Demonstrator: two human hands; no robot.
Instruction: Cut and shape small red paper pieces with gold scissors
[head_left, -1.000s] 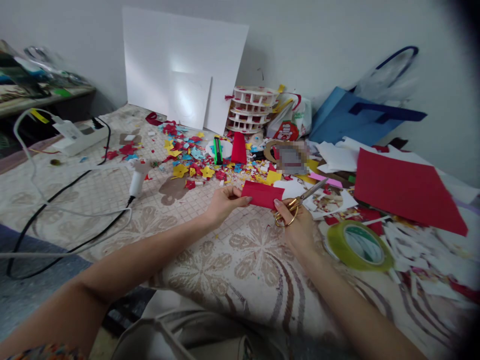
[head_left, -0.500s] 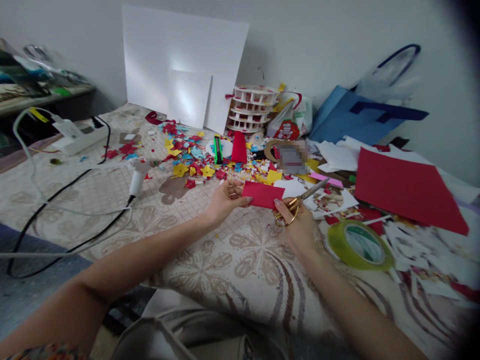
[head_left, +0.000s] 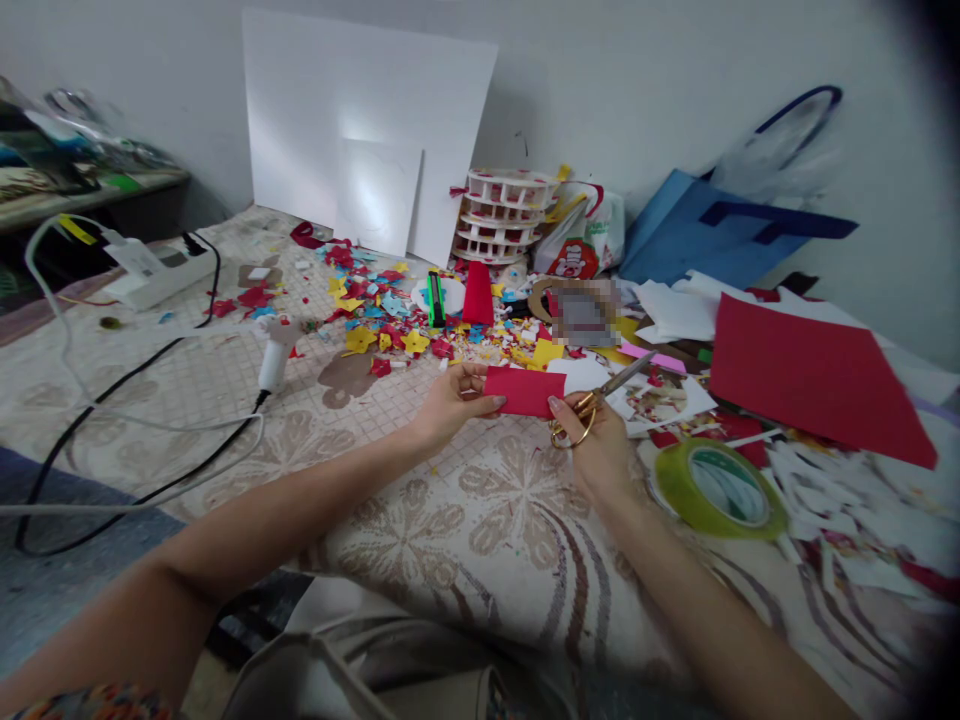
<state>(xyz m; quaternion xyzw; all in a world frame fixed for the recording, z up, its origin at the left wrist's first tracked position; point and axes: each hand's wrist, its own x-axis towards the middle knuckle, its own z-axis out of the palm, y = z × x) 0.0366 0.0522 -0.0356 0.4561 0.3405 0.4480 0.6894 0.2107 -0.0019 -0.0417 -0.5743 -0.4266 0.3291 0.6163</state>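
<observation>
A small red paper rectangle (head_left: pixel 525 391) is stretched between my two hands above the tablecloth (head_left: pixel 420 480). My left hand (head_left: pixel 454 405) pinches its left edge, thumb on the near face and fingers behind. Its right edge sits under the thumb of my right hand (head_left: pixel 596 440). That same hand also carries gold-handled scissors (head_left: pixel 587 408), whose blades point up and right, away from the paper. The blades look closed together. Beyond the paper lie cut yellow flowers (head_left: pixel 361 340) and many coloured scraps.
A glue gun (head_left: pixel 276 355) with its cord stands at left, near a white power strip (head_left: pixel 161 275). On the right are a tape roll (head_left: pixel 675 490), a large red sheet (head_left: pixel 810 380) and white offcuts. A round white tiered model (head_left: pixel 502 215) stands at the back.
The red paper has turned slightly to lie more level, and its right edge has shifted a little left. Both hands keep their hold; the scissors have tilted only slightly.
</observation>
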